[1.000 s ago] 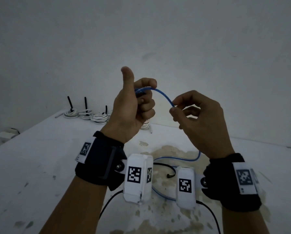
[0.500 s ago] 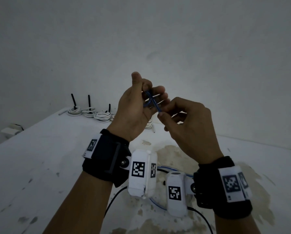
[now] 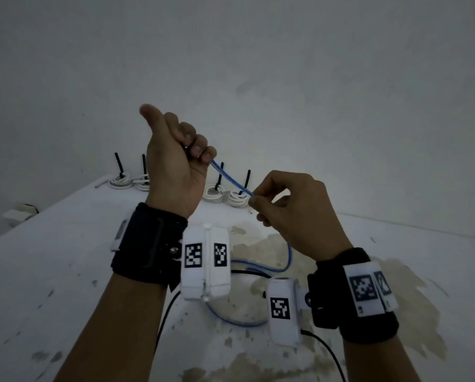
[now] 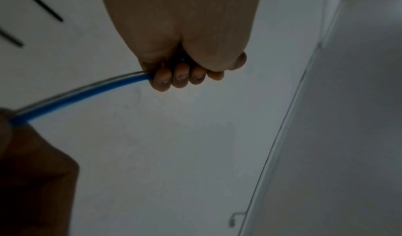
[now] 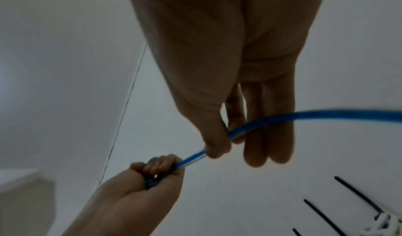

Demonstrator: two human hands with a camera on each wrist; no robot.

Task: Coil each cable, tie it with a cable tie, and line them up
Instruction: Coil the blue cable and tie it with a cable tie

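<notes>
A blue cable [image 3: 231, 179] runs taut between my two raised hands. My left hand [image 3: 175, 161] grips a small bundle of it in a fist, thumb stuck up; the cable [image 4: 82, 92] leaves the fist beside the fingertips [image 4: 180, 76]. My right hand [image 3: 283, 205] pinches the cable [image 5: 256, 124] between thumb and forefinger, lower and to the right. The rest of the blue cable [image 3: 258, 271] lies looped on the white table [image 3: 51, 271] under my wrists. Several white coiled cables [image 3: 214, 195] with upright black ties stand in a row at the table's far edge.
A black wire [image 3: 324, 351] trails from the wrist cameras across the table's stained patch [image 3: 264, 244]. A small white box [image 3: 20, 213] sits off the table's left edge. White walls close in behind.
My hands, close together half a second ago, have drawn apart: the left rose up and left, the right dropped lower right, pulling a straight length of blue cable out between them.
</notes>
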